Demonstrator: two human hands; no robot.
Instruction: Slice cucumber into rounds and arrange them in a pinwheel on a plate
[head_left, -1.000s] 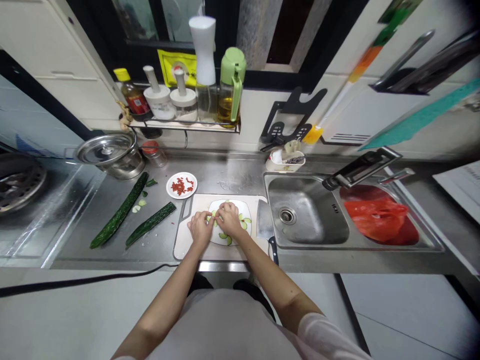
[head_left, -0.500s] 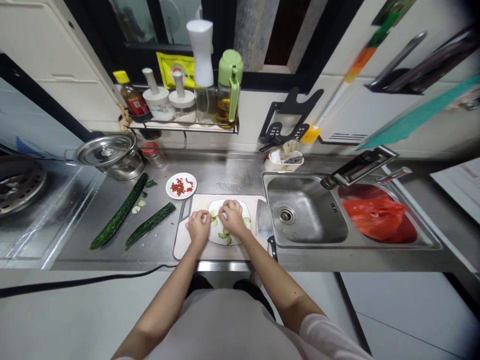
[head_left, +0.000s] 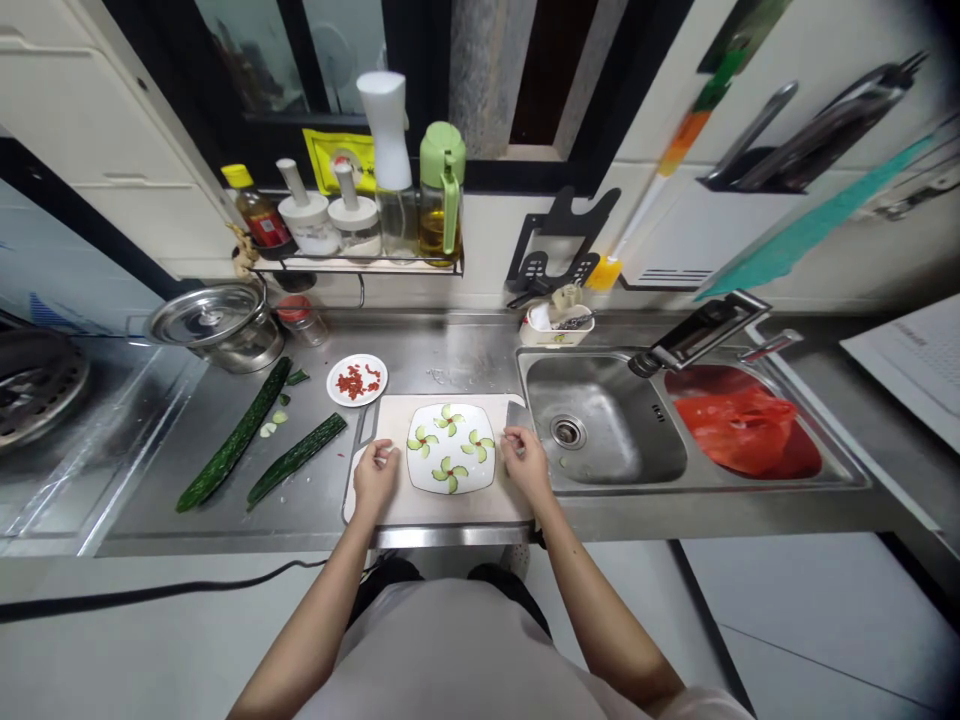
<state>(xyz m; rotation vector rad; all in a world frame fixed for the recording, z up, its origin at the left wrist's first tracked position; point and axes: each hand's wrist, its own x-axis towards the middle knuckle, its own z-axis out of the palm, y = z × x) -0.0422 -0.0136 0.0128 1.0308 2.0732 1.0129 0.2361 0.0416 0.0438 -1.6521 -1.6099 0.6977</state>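
Observation:
A white square plate (head_left: 428, 485) lies on the pale cutting board (head_left: 472, 510), holding several pinwheel flowers of green cucumber slices (head_left: 449, 475) with small red centres. My left hand (head_left: 376, 476) is beside the plate's left edge, over the board, fingers loosely bent and holding nothing. To the right of the plate hovers my right hand (head_left: 528, 463), its fingers apart and likewise without anything in them. It covers most of a knife, whose blade (head_left: 516, 412) shows above the fingers. Behind the board, a small white dish (head_left: 335, 390) carries red bits.
Left on the steel counter lie a long cucumber (head_left: 238, 440), a cut cucumber (head_left: 296, 462) and some slices (head_left: 279, 416). A lidded pot (head_left: 217, 325) stands behind them. The sink (head_left: 615, 430) is on the right, with a red bag (head_left: 739, 430) beyond its basin. Bottles (head_left: 442, 190) line a rack.
Both hands have moved apart from over the plate to its two sides, uncovering the cucumber flowers. My right hand now hides much of the knife. The view has shifted slightly.

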